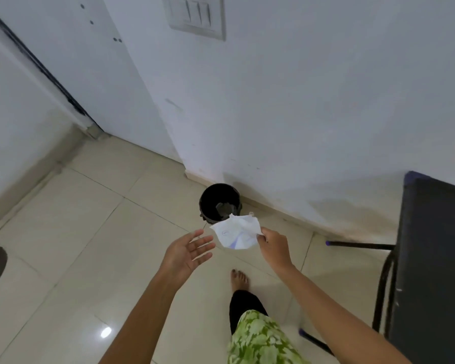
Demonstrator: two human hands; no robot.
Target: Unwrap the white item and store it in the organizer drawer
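My right hand [273, 249] pinches a crumpled white wrapper [235, 232] with faint blue print, holding it in the air just in front of a small black bin [219, 202]. The bin stands on the tiled floor against the white wall and has some scraps inside. My left hand [188, 249] is open, palm up, fingers spread, just left of the wrapper and not touching it. No organizer drawer is in view.
A black table or chair [431, 258] with thin metal legs stands at the right. A white door [71, 61] with a dark edge is at the far left. My bare foot [239, 279] is on the beige floor tiles. A switch plate [195, 15] sits high on the wall.
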